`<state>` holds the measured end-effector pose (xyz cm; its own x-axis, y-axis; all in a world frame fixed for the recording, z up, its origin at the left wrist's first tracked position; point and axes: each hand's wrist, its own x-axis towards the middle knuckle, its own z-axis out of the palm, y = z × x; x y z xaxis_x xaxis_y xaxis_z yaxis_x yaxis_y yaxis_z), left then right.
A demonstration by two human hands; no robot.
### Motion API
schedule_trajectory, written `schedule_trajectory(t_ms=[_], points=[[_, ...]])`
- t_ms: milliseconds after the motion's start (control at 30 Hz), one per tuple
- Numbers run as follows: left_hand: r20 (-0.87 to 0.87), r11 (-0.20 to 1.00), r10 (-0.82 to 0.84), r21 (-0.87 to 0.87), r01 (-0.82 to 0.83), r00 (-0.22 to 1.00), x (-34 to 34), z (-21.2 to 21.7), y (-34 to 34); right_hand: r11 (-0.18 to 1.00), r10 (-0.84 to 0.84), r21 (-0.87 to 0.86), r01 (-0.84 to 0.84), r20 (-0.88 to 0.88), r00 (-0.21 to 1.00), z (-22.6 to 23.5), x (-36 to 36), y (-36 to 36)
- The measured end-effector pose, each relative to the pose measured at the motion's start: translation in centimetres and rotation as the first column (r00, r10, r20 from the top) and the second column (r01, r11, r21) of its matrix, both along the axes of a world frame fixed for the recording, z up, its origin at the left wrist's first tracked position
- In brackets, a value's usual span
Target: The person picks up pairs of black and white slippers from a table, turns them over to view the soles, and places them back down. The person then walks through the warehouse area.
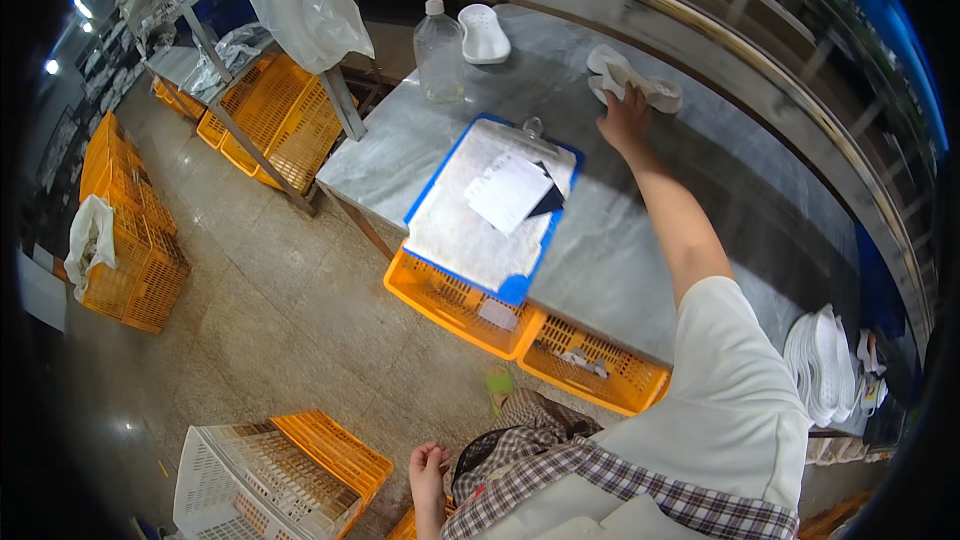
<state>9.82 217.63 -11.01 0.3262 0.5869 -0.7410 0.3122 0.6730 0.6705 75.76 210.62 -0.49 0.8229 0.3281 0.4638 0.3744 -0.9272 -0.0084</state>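
Observation:
My right hand (626, 120) reaches across the grey metal table (610, 240). Its fingers are apart, with the tips at the near edge of a crumpled white cloth-like piece (655, 92); no firm hold shows. Low beside my body hangs my left hand (428, 462), its fingers curled in and nothing visible in them. A blue clipboard (425, 215) with a whitish worn face lies on the table's near left part. Loose white paper slips (508, 192) and a dark card (549, 202) rest on it, under the metal clip (527, 140).
A clear bottle (438, 55) and a white shoe-sole-shaped piece (484, 35) stand at the far left. White soles (820, 365) are stacked at the right. Yellow crates (455, 315) sit below the near edge; more crates (130, 240) line the floor. A metal-railed line (700, 0) runs behind.

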Motion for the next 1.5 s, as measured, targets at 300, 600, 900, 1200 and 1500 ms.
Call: schedule_trajectory(t_ms=[300, 600, 900, 1200, 1500], points=[[-0.112, 0.941, -0.247, 0.209, 0.266, 0.963, 7.2, -0.1, 5.9, 0.94, -0.088, -0.332, 0.08, -0.01, 0.996, 0.7, 4.5, 2.1], [-0.367, 0.034, -0.673, 0.852, 0.523, 0.642, 15.4, 4.5, 11.8, 0.912, 0.209, -0.339, -0.231, -0.1, 0.973, 1.7, -10.6, -10.5], [-0.676, -0.667, -0.639, 0.725, 0.175, 0.367, 25.7, 8.1, 15.8, 0.934, -0.084, -0.358, 0.011, -0.188, 0.978, 3.6, -32.1, -19.3], [-0.636, -0.65, -0.64, 0.748, 0.139, 0.431, 28.0, 5.7, 16.5, 0.779, 0.265, 0.491, 0.391, -0.822, 0.505, 2.3, -47.8, -11.8], [-0.459, -0.471, -0.788, 0.879, 0.078, 0.41, 27.7, 7.8, 11.8, 0.871, 0.488, 0.481, 0.098, -0.826, -0.283, -12.9, -51.8, -2.8]])
